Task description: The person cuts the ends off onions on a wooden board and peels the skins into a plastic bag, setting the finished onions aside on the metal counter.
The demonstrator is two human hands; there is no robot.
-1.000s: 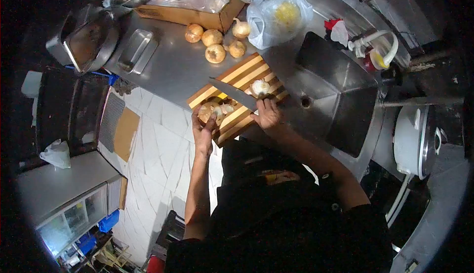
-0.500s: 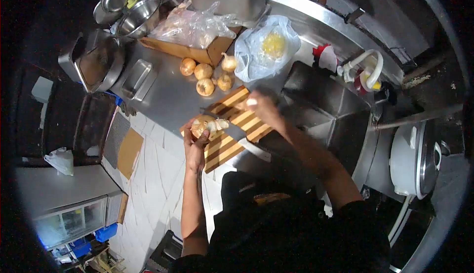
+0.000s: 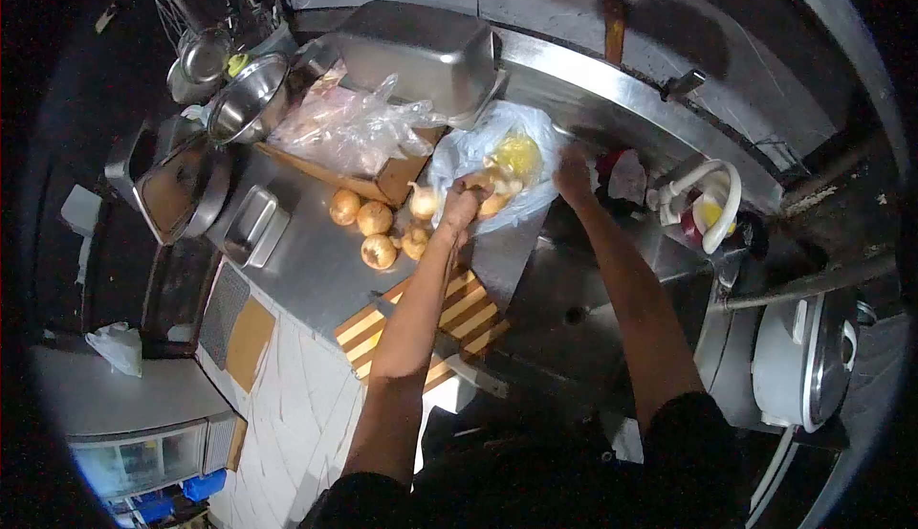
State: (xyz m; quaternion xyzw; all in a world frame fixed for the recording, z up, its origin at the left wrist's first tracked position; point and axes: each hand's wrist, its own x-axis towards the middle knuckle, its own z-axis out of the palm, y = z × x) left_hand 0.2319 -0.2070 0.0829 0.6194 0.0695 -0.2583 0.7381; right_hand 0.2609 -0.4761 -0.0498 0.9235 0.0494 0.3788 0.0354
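Note:
My left hand (image 3: 463,206) reaches into the mouth of a pale plastic bag (image 3: 457,161), its fingers closed around onion pieces (image 3: 493,202) with golden skin and whitish bits. Inside the bag sits something yellow (image 3: 518,154). At the bag's right edge, my right hand (image 3: 574,181) looks closed on the plastic; its fingers are in shadow. Several whole onions (image 3: 379,252) lie to the left. Below my left forearm is a striped wooden cutting board (image 3: 469,311), with a knife (image 3: 469,371) lying across it, partly hidden by the arm.
An open cardboard box (image 3: 406,180) with a clear plastic bag stands behind the onions. A large steel pan (image 3: 416,55) is at the back. Right of the board is a dark sink (image 3: 612,328) with a white faucet (image 3: 722,209). A small steel tray (image 3: 255,228) lies left.
My left hand has moved from the board up into the bag with the onion pieces. My right hand has gone from above the board to the bag's right edge. The view has shifted.

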